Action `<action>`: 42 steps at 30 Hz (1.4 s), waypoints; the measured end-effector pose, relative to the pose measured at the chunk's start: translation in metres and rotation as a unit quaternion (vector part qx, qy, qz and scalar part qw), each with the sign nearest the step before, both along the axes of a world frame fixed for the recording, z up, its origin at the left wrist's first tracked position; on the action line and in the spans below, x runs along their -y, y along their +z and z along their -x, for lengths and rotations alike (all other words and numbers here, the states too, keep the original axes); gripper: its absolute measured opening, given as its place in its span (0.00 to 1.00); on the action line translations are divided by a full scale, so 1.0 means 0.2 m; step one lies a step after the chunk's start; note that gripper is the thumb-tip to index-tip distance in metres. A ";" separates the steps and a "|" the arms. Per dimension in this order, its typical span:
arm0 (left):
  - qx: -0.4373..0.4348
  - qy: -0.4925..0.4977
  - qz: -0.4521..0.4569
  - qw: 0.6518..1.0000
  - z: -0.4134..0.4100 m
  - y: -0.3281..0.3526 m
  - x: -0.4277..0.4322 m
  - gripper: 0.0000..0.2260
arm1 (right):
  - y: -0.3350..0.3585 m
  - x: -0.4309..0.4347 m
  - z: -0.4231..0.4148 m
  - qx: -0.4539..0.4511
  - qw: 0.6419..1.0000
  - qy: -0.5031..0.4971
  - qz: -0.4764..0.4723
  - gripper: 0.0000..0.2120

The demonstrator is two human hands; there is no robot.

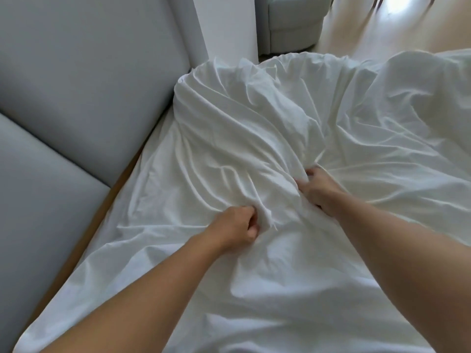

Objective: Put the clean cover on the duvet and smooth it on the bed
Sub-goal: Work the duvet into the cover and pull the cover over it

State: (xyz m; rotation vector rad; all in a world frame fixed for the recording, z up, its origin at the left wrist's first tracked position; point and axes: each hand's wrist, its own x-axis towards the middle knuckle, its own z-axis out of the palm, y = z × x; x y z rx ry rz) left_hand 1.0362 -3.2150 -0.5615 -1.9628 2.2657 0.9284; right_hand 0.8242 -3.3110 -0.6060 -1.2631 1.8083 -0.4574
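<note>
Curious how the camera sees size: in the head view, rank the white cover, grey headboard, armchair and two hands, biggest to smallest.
1. white cover
2. grey headboard
3. armchair, far off and cut by the frame
4. left hand and right hand, alike, both gripping the cover; unranked

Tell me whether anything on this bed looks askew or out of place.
The white cover is not smooth: it is heaped up near the grey padded panel, and deep creases fan out from where the left hand and the right hand grip it. No stain or tear shows.
</note>
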 end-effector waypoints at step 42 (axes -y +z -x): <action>0.017 0.421 -0.238 0.875 -0.91 0.15 -0.46 0.29 | 0.12 -0.73 -0.05 -0.092 0.993 -0.074 -0.014 0.24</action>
